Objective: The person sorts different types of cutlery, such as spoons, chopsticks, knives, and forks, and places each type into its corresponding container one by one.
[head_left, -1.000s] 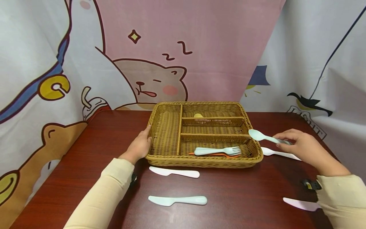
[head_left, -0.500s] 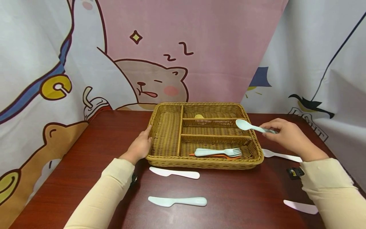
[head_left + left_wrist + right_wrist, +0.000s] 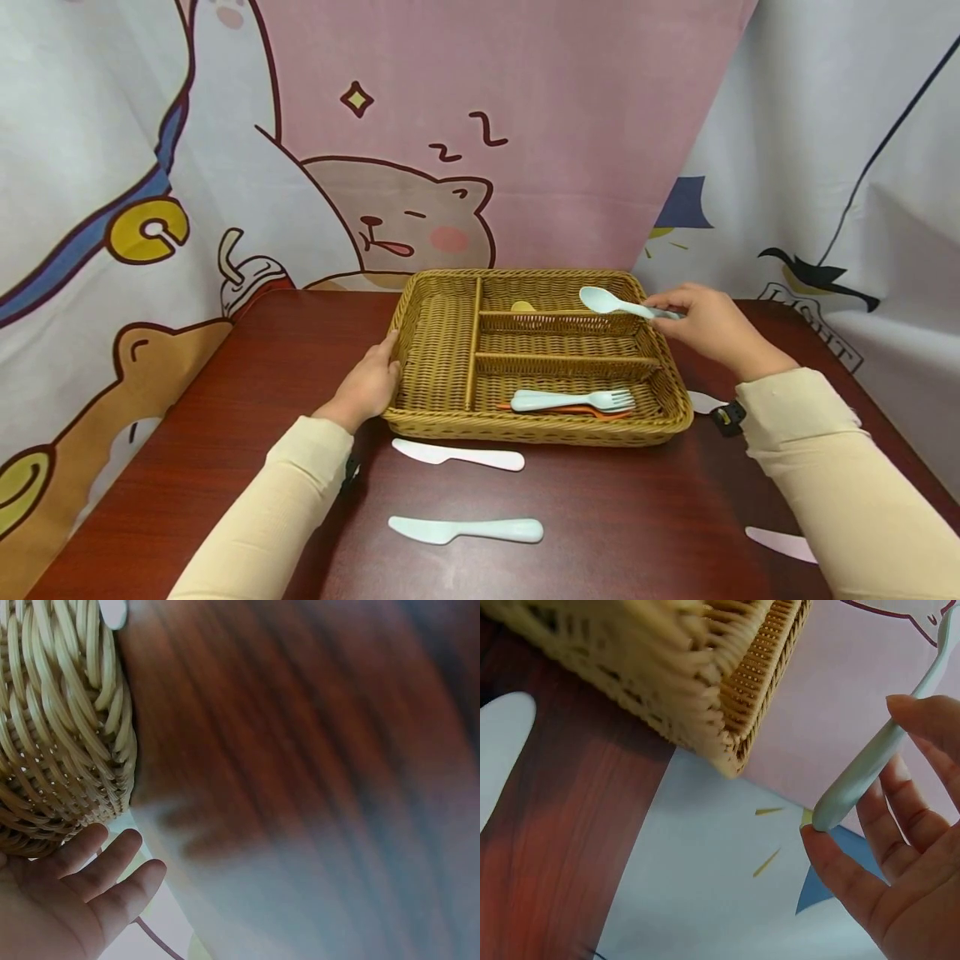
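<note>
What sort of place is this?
Perhaps a makeshift recording corner: cartoon-printed cloth hangs behind and beside a reddish-brown table, and small dark wrist-worn devices show too.

Printed cloth hangs behind the table, pink across the middle, white and softly creased on the right. Motifs: dozing cartoon animal with pinkish cheek; two Z marks and a small yellow star above it; yellow bell by a blue band, left. Tabletop reddish-brown, wood-grained, slightly glossy, soft glare toward the near side.
</note>
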Action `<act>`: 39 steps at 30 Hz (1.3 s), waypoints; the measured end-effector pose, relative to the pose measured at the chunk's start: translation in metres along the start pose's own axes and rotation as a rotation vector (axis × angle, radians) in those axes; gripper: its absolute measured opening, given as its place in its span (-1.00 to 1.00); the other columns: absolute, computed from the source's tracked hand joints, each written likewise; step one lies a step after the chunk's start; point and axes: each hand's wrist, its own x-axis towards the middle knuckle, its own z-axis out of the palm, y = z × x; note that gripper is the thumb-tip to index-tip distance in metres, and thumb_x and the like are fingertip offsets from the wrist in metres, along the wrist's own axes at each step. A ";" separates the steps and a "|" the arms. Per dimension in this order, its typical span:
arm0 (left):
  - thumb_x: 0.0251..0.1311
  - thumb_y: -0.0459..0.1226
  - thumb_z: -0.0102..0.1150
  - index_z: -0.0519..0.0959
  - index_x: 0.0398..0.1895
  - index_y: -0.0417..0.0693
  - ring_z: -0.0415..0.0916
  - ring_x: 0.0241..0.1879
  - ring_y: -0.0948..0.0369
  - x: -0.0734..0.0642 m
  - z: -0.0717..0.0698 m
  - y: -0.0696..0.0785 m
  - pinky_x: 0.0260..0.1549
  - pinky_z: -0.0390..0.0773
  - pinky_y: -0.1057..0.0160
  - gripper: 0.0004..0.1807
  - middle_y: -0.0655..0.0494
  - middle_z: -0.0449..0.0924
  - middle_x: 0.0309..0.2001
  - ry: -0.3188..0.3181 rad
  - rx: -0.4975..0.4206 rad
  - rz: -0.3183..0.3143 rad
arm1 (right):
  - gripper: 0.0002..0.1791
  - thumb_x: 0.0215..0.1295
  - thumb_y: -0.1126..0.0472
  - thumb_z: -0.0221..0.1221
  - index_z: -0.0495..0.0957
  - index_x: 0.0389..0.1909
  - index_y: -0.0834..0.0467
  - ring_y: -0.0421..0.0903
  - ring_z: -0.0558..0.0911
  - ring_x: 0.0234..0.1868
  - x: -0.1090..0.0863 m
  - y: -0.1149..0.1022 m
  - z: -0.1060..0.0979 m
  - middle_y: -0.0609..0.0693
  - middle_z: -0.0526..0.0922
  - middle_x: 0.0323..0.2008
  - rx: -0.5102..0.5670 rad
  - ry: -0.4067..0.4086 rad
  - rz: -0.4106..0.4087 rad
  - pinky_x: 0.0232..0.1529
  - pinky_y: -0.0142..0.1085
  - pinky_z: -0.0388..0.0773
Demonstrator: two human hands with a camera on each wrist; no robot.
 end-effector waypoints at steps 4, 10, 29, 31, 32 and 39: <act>0.47 -0.27 -0.31 -0.13 0.55 -0.14 0.09 0.40 -0.14 0.001 0.000 0.000 0.34 0.15 -0.10 -0.37 -0.30 0.06 0.44 0.005 0.001 0.006 | -0.68 0.29 0.24 0.20 0.63 0.03 0.25 0.12 0.54 -0.15 0.011 -0.005 0.001 0.20 0.59 -0.15 0.006 -0.021 0.006 -0.18 0.06 0.47; 0.48 -0.27 -0.31 -0.14 0.55 -0.15 0.08 0.40 -0.14 0.001 0.001 -0.001 0.34 0.15 -0.10 -0.37 -0.31 0.06 0.44 0.007 0.004 0.015 | -0.66 0.30 0.22 0.20 0.60 0.05 0.27 0.15 0.53 -0.10 0.025 -0.009 0.005 0.23 0.57 -0.12 0.034 -0.031 0.016 -0.13 0.09 0.47; 0.48 -0.26 -0.32 -0.13 0.55 -0.14 0.09 0.40 -0.14 0.001 0.001 -0.002 0.34 0.15 -0.09 -0.38 -0.29 0.06 0.44 0.008 0.013 0.009 | -0.68 0.29 0.29 0.16 0.61 0.04 0.30 0.18 0.52 -0.12 0.060 -0.025 0.030 0.30 0.55 -0.10 0.088 -0.084 0.033 -0.16 0.05 0.46; 0.47 -0.27 -0.32 -0.12 0.54 -0.16 0.10 0.40 -0.15 0.002 0.001 -0.002 0.34 0.15 -0.09 -0.38 -0.31 0.07 0.43 0.013 0.015 0.014 | -0.67 0.29 0.30 0.15 0.60 0.04 0.31 0.20 0.52 -0.11 0.062 -0.026 0.033 0.30 0.54 -0.09 0.091 -0.098 0.037 -0.15 0.05 0.46; 0.47 -0.27 -0.32 -0.12 0.54 -0.17 0.10 0.40 -0.15 0.002 0.001 -0.002 0.34 0.15 -0.09 -0.38 -0.32 0.07 0.43 0.017 0.014 0.019 | -0.67 0.29 0.30 0.15 0.60 0.04 0.31 0.21 0.52 -0.10 0.064 -0.026 0.034 0.31 0.54 -0.09 0.087 -0.103 0.035 -0.14 0.06 0.46; 0.45 -0.30 -0.28 -0.07 0.52 -0.24 0.11 0.39 -0.14 0.003 0.003 -0.003 0.35 0.15 -0.07 -0.38 -0.33 0.11 0.41 0.044 0.006 0.051 | -0.65 0.31 0.30 0.15 0.57 0.10 0.28 0.25 0.51 0.05 0.073 -0.031 0.044 0.32 0.52 0.04 0.072 -0.155 0.072 -0.01 0.11 0.47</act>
